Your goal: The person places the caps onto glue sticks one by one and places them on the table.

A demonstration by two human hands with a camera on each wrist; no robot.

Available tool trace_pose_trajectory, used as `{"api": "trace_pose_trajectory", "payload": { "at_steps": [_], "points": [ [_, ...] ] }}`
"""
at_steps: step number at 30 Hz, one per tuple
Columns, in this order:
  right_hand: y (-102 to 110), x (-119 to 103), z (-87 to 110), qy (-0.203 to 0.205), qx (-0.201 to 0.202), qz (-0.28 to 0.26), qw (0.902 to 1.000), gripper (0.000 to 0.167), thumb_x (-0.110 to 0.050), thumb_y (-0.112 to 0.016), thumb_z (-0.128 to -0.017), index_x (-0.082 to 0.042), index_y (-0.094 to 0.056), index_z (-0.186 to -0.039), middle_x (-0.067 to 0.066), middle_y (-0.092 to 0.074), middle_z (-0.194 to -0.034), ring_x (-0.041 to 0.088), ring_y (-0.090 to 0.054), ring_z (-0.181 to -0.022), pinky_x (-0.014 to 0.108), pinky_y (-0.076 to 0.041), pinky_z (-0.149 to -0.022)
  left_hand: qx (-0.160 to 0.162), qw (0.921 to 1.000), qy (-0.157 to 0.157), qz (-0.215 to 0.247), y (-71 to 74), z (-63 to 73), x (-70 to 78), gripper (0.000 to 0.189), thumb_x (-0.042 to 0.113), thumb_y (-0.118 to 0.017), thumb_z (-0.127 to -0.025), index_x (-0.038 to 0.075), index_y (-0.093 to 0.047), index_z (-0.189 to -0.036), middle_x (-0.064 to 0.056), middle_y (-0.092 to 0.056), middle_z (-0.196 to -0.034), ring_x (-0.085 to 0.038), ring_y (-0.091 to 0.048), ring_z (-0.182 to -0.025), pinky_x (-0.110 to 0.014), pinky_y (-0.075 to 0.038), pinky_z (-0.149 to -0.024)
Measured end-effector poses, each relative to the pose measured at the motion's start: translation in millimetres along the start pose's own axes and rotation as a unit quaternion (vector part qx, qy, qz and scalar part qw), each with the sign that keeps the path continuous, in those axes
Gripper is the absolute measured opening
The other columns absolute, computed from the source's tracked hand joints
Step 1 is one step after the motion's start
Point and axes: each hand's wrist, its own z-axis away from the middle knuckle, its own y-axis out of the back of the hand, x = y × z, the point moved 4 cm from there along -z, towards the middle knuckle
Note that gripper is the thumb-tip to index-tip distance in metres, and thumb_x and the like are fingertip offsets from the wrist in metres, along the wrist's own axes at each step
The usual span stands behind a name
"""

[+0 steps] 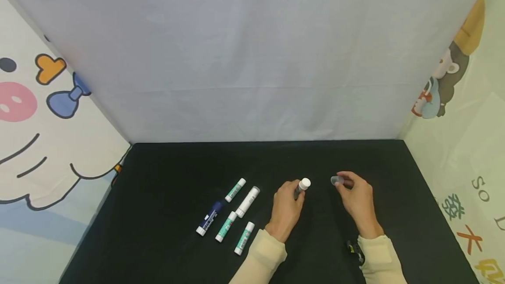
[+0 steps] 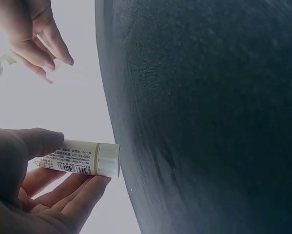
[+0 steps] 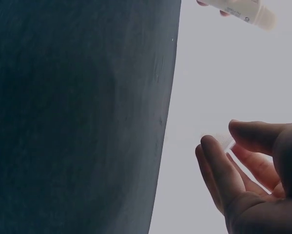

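My left hand grips a glue stick above the black table, its white end tilted up. In the left wrist view, printed text and a barcode show on the glue stick, between thumb and fingers. Off to the right, my right hand pinches a small clear cap between thumb and fingertips. The right wrist view shows this see-through cap only faintly against the pale background. A gap separates the cap from the glue stick.
Left of my left hand, several sticks lie on the black table: a dark blue one, a white one, and green-and-white ones, the nearest stick beside my left sleeve. A pale cloth wall stands behind the table.
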Motion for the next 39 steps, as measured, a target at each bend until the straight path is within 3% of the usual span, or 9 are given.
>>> {"api": "trace_pose_trajectory", "payload": {
  "at_steps": [21,39],
  "points": [
    [-9.0,-17.4,4.8,0.013,-0.017,-0.021,0.9996,0.027,0.001,-0.072,-0.097,0.005,-0.071,-0.124,0.03,-0.073,-0.119,0.044,-0.075,-0.104,0.055,-0.06,-0.086,0.011,0.9996,-0.016,-0.02,6.8,8.6,-4.9,0.013,0.001,-0.081,-0.088,0.01,-0.072,-0.089,-0.005,-0.072,-0.085,-0.02,-0.071,-0.077,-0.033,-0.056,-0.067],
    [-18.2,-29.9,14.5,0.02,-0.04,-0.044,0.998,0.027,0.001,-0.073,-0.096,0.003,-0.072,-0.123,0.026,-0.074,-0.118,0.04,-0.074,-0.11,0.051,-0.06,-0.088,0.01,0.9996,-0.008,-0.026,10.4,20.2,-9.2,0.014,0.001,-0.081,-0.087,0.01,-0.071,-0.089,-0.005,-0.07,-0.083,-0.02,-0.07,-0.076,-0.033,-0.055,-0.065]
  ]
}}
